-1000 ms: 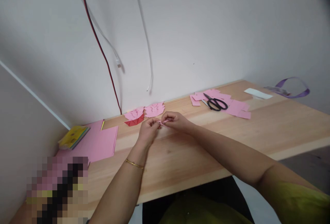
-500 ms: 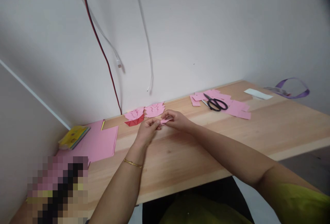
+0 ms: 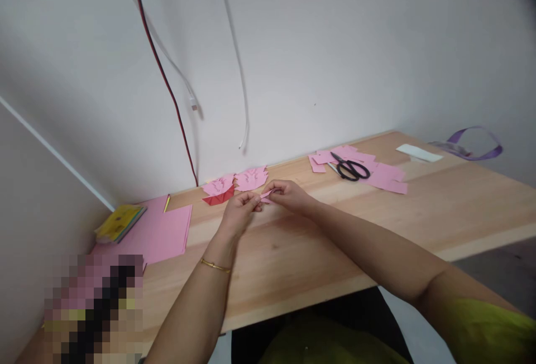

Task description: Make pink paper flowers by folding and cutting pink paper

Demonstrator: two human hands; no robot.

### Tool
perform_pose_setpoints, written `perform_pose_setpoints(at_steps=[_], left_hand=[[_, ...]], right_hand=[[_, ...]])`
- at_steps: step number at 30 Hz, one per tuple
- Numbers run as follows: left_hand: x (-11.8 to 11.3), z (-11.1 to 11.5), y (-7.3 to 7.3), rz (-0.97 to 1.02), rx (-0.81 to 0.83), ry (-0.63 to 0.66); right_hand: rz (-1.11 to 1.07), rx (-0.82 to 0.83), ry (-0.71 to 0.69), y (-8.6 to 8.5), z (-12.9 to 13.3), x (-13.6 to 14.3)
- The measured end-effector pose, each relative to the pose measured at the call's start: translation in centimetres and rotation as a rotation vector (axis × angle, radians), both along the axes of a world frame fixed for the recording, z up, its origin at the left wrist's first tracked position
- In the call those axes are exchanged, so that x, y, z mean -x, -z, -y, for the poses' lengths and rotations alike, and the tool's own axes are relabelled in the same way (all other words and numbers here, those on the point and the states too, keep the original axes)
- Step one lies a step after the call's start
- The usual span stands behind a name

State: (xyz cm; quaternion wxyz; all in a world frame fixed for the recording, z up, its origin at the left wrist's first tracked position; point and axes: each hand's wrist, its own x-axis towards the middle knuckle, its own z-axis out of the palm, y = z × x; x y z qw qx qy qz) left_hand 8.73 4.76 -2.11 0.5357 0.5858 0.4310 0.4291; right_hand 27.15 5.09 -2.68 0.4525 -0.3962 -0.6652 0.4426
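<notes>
A small folded piece of pink paper (image 3: 266, 196) is pinched between my two hands, just above the wooden table. My left hand (image 3: 242, 210) grips its left end between thumb and fingers. My right hand (image 3: 290, 195) holds the other end, its fingers curled and partly covering the paper. Just behind my left hand lies a red folded paper piece (image 3: 219, 196). Near the wall, two groups of pink folded pieces (image 3: 251, 180) sit close together.
Black-handled scissors (image 3: 352, 168) rest on scattered pink paper pieces (image 3: 387, 177) at the right. A white strip (image 3: 419, 152) lies beyond them. At left are large pink sheets (image 3: 167, 233) under a yellow packet (image 3: 119, 222). Cables (image 3: 167, 85) hang along the wall.
My right fingers have shifted slightly, and the pink paper between my hands has changed its angle, showing more of a fold. Everything else stays in place.
</notes>
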Motion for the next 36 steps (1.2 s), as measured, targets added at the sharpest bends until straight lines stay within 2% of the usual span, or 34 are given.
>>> perform_pose_setpoints(at_steps=[7,11,17,21,27,32,36], left_hand=[[-0.3,0.1,0.1,-0.047,-0.075,-0.036],[-0.4,0.1,0.2,-0.077,-0.127,-0.062],[-0.3,0.2,0.0,-0.178,-0.287,-0.156],[-1.0,0.9,-0.3,-0.199,-0.308,-0.186],[-1.5,1.5,-0.7,-0.242,-0.354,-0.162],[-1.4,1.4,-0.6,-0.212,-0.351,-0.122],[-1.3,1.3,-0.5,-0.171,-0.326,-0.088]], right_hand=[[-0.063,0.027,0.011,-0.4,0.3,0.3],[-0.132,0.098,-0.074,-0.5,0.3,0.3],[-0.355,0.227,-0.183,0.4,-0.4,0.4],[-0.303,0.207,-0.156,0.3,-0.1,0.9],[-0.289,0.153,-0.097,-0.4,0.6,1.2],[-0.107,0.038,0.035,-0.8,0.7,0.8],[-0.006,-0.047,0.036,-1.1,0.8,0.6]])
